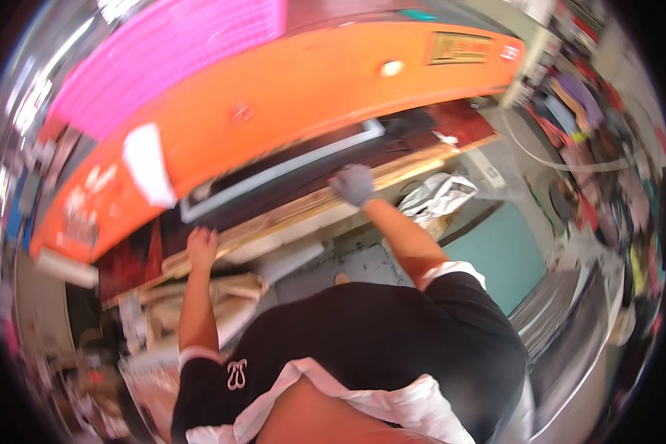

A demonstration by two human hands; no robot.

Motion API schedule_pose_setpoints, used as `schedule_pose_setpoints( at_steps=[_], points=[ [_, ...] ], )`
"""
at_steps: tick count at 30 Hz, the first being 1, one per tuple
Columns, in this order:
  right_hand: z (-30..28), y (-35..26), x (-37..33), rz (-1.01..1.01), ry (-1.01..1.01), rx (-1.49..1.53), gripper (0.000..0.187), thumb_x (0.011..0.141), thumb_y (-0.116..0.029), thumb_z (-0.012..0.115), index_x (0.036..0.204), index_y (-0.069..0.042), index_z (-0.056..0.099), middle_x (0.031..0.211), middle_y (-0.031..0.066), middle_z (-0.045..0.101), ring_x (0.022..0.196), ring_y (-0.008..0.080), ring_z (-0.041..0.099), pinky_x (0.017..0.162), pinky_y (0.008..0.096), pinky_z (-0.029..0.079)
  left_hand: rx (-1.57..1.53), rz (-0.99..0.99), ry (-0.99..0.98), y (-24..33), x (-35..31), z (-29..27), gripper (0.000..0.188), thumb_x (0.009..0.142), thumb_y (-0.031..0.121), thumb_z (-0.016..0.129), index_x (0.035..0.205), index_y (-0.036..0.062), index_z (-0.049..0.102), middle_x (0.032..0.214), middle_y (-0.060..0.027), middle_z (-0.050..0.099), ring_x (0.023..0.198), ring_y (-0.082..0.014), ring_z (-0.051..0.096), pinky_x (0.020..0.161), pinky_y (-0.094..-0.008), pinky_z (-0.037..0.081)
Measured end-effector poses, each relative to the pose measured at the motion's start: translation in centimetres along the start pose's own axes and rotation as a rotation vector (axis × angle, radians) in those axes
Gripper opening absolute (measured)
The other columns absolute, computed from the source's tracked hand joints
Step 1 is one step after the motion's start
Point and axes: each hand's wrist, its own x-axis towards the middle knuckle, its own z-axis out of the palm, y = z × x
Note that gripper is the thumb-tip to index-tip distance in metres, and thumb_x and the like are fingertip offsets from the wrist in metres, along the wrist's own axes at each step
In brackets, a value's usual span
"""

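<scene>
My bare left hand (202,246) is at the front edge of the dark red work table (129,263), its fingers curled and blurred. My right hand (354,184), in a grey glove, is closed at the same edge farther right. What either hand grips is hidden. Between and beyond the hands lies a dark sheet (266,194) on the table. A long pale grey bar (285,172) with a bent end rests on the sheet, close beneath the orange machine beam (303,81).
A pink perforated basket (170,55) stands on the beam, and white paper (149,164) hangs from it. Below the table are crumpled silver wrapping (438,196) and brown cardboard (200,303). To the right are a green panel (503,251) and piled coloured scraps (577,111).
</scene>
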Motion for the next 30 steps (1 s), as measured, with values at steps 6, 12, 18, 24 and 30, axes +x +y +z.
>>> schedule_pose_setpoints(
  at_steps=[6, 12, 18, 24, 30],
  points=[
    [-3.7, -2.8, -8.0, 0.051, 0.107, 0.069, 0.030, 0.079, -0.031, 0.061, 0.061, -0.007, 0.060, 0.064, 0.0138, 0.057, 0.066, 0.0340, 0.058, 0.059, 0.0460, 0.046, -0.029, -0.068, -0.183, 6.0, -6.2, -6.7, 0.021, 0.079, 0.024, 0.061, 0.068, 0.0064, 0.056, 0.075, -0.0099, 0.055, 0.079, -0.0312, 0.058, 0.064, -0.0443, 0.049],
    [-4.6, -11.5, -4.4, 0.136, 0.032, 0.435, 0.049, 0.078, -0.034, 0.069, 0.113, -0.002, 0.055, 0.111, 0.0175, 0.058, 0.104, 0.0324, 0.056, 0.086, 0.0384, 0.047, -0.177, -0.128, -0.286, 8.2, -9.1, -9.8, 0.022, 0.077, 0.022, 0.061, 0.066, 0.0060, 0.052, 0.073, -0.0093, 0.053, 0.075, -0.0307, 0.056, 0.063, -0.0452, 0.047],
    [1.7, -25.6, 12.4, 0.211, -0.407, 0.454, 0.079, 0.076, -0.055, 0.064, 0.131, -0.001, 0.043, 0.130, 0.0223, 0.045, 0.121, 0.0377, 0.045, 0.099, 0.0423, 0.039, -0.378, -0.277, -0.422, 7.1, -3.4, -12.6, 0.013, 0.076, 0.018, 0.062, 0.080, 0.0066, 0.057, 0.082, -0.0093, 0.055, 0.080, -0.0299, 0.057, 0.068, -0.0426, 0.047],
    [1.2, -34.7, 18.5, 0.390, -0.785, -0.060, 0.093, 0.065, -0.062, 0.067, 0.135, -0.007, 0.038, 0.140, 0.0175, 0.033, 0.123, 0.0407, 0.042, 0.094, 0.0455, 0.044, -0.326, -0.208, -0.194, 2.6, 0.8, -11.0, 0.042, 0.078, 0.017, 0.062, 0.117, 0.0056, 0.055, 0.131, -0.0119, 0.048, 0.121, -0.0324, 0.043, 0.099, -0.0476, 0.033],
    [1.5, -33.1, 19.4, 0.430, -0.746, 0.210, 0.088, 0.060, -0.054, 0.070, 0.131, -0.011, 0.042, 0.135, 0.0165, 0.035, 0.117, 0.0405, 0.044, 0.092, 0.0455, 0.045, -0.190, -0.200, -0.488, 0.7, 1.9, -9.8, 0.045, 0.079, 0.026, 0.063, 0.118, 0.0063, 0.057, 0.134, -0.0083, 0.049, 0.128, -0.0297, 0.039, 0.102, -0.0554, 0.029]
  ],
)
